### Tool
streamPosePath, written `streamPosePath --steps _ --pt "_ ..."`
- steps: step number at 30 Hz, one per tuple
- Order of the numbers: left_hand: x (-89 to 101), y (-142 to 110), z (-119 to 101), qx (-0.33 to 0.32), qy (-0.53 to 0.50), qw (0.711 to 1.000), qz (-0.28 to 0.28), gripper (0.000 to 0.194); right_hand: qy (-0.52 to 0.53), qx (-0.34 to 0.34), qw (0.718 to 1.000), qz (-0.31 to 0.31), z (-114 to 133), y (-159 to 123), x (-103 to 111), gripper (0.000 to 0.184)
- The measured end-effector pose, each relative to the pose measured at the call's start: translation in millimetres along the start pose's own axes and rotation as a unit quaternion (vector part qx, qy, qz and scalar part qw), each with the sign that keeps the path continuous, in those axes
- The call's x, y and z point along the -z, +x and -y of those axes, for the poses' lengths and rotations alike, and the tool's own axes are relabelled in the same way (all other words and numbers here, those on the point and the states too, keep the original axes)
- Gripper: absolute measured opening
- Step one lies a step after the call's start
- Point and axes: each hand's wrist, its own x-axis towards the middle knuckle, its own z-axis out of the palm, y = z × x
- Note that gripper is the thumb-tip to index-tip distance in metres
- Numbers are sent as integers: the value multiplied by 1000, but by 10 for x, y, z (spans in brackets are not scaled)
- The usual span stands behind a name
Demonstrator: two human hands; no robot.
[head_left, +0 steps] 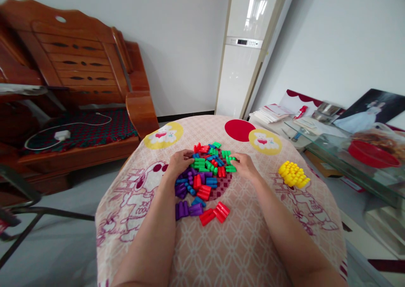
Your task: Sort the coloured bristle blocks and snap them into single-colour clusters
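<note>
A loose heap of plastic toy building blocks in red, green, blue and purple lies mid-table, each block like a few joined rounded pegs. At the heap's left side my left hand point(181, 162) has its fingers closed at the end of a green block point(199, 163). My right hand point(244, 165) is on the opposite side, thumb and fingers pinched at another green block point(231, 169). Nearest me are red blocks point(222, 211) and purple blocks point(182, 210). A group of yellow blocks point(292, 174) sits apart, right of my right hand.
The round table wears a patterned tablecloth point(234, 245). Beyond it stands a white cabinet air conditioner point(238, 71). A wooden bench point(76, 67) with a white charger point(62, 135) is at left. On the right, a glass-topped stand point(341, 152) holds papers point(268, 113) and a red basin point(373, 154).
</note>
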Motion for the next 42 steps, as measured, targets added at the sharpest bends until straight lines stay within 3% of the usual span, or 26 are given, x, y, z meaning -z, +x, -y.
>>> streamPosePath --steps 3,7,12,17,23,27,32,34,38,42 --pt "-7 11 -36 -20 44 998 -29 38 57 -84 990 -102 -196 -134 151 32" --pt "-78 59 -63 -105 106 987 -53 40 64 -143 967 -199 -366 -180 235 34" --pt "-154 134 -7 -130 123 984 6 43 21 -158 961 -228 -449 -163 278 35" --pt "-125 126 -19 -115 107 988 -7 43 -9 -172 960 -222 -518 -168 310 30" --pt "-33 1 -284 -91 -21 995 -35 40 1 -155 956 -250 -577 -149 279 34" --pt "10 -117 -508 -92 -146 985 -7 40 -22 -135 956 -258 -564 -136 264 35" --pt "-90 -210 -647 -62 -223 972 38 39 -79 -8 935 -345 -231 -180 236 35" --pt "-162 -231 -687 -59 -235 968 60 39 -40 34 946 -320 -5 -210 168 35" --pt "-298 -278 -774 -71 -240 960 122 39 93 69 975 -192 389 -258 -47 36" --pt "-389 -307 -796 -86 -249 947 183 43 178 81 976 -90 516 -273 -188 47"
